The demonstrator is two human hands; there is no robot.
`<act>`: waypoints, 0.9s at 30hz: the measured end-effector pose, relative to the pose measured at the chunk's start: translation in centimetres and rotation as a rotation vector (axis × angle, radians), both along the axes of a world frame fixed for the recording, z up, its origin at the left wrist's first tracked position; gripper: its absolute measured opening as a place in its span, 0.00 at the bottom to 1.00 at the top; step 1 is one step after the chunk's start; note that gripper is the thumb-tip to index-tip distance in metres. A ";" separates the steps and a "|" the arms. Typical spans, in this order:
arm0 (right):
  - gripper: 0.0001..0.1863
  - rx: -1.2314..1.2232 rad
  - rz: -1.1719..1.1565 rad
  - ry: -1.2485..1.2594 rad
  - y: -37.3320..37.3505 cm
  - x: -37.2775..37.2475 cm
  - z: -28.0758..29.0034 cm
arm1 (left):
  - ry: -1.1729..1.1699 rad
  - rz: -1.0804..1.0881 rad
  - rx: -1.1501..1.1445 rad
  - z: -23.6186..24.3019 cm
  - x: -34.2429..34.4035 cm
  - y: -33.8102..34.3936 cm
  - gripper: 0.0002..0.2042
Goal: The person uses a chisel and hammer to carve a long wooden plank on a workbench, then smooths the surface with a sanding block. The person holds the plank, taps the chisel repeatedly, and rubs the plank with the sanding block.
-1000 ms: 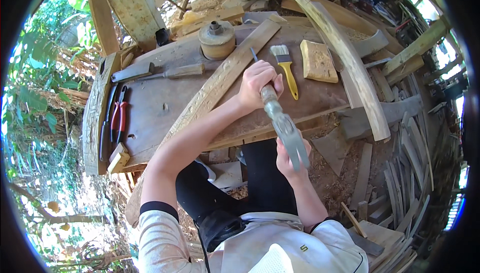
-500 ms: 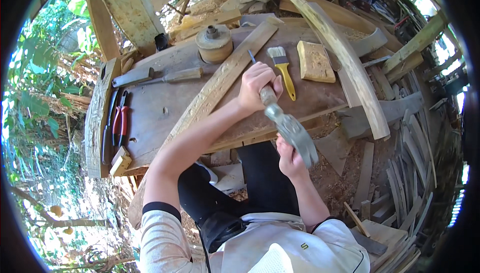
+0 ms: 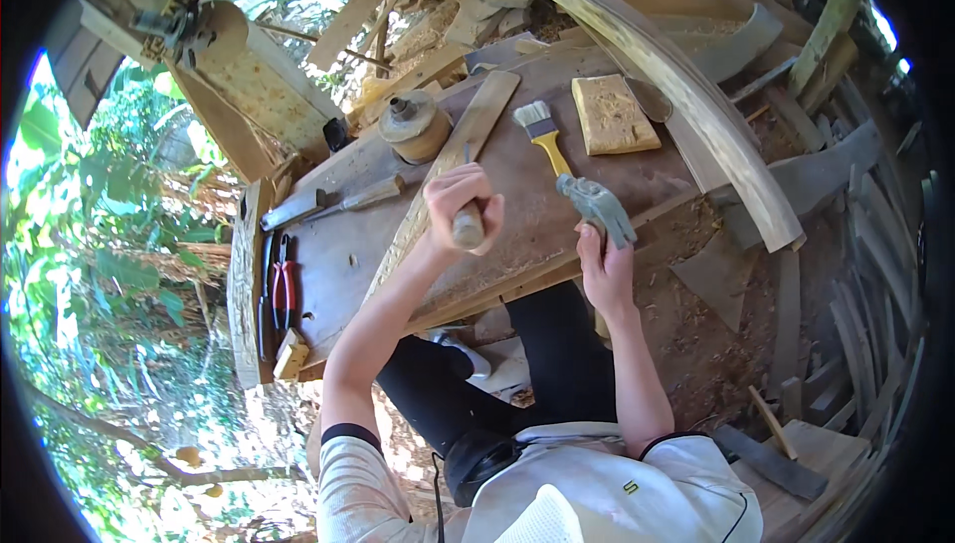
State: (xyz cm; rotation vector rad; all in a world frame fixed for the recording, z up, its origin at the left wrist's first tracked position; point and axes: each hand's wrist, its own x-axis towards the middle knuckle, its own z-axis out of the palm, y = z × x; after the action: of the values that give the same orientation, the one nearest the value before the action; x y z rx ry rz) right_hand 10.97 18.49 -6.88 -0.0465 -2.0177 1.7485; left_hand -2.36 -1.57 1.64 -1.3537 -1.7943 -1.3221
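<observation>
My left hand [image 3: 460,207] is closed around the wooden handle of a chisel [image 3: 468,229], held upright on a long carved wooden plank [image 3: 430,197] that lies diagonally across the workbench [image 3: 537,225]. My right hand [image 3: 605,272] grips a hammer by its handle. The grey hammer head [image 3: 597,205] is in the air just right of the chisel, apart from it, over the bench's near edge. The chisel's blade is hidden behind my left hand.
On the bench lie a yellow-handled paintbrush [image 3: 543,133], a square carved block [image 3: 613,113], a round wooden pot [image 3: 412,125], and two chisels [image 3: 336,203]. Red-handled pliers [image 3: 284,286] lie at the left edge. A long curved plank [image 3: 686,95] leans at the right. Wood scraps surround the bench.
The hammer was down by the chisel's handle end a second ago. It has swung back to the right and its head now stands apart from the chisel. My left hand keeps its grip.
</observation>
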 end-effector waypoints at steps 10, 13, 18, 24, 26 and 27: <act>0.15 0.151 -0.036 -0.149 0.3 0.6 2.1 | -0.007 -0.055 0.241 -0.6 -0.5 -0.4 0.09; 0.15 0.120 -0.056 -0.145 0.0 0.2 2.1 | -0.014 -0.097 0.308 -0.6 -1.4 0.4 0.10; 0.12 0.059 -0.053 -0.143 -0.3 0.1 2.4 | 0.030 -0.021 0.192 -1.0 -2.1 1.7 0.09; 0.12 0.099 -0.044 -0.143 -0.2 0.1 2.1 | 0.080 0.050 0.040 -1.6 -2.4 2.2 0.09; 0.12 0.106 -0.045 -0.115 0.0 0.0 2.1 | 0.070 0.075 0.031 -1.4 -2.3 2.3 0.10; 0.12 0.104 -0.051 -0.094 0.0 -0.1 2.1 | 0.060 0.086 0.048 -1.3 -2.3 2.5 0.10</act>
State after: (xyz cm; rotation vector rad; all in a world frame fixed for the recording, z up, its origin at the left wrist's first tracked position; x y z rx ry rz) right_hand 10.87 18.44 -4.83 -0.1480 -2.1520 1.6362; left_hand -4.63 0.91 0.33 -1.2637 -1.7498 -1.2576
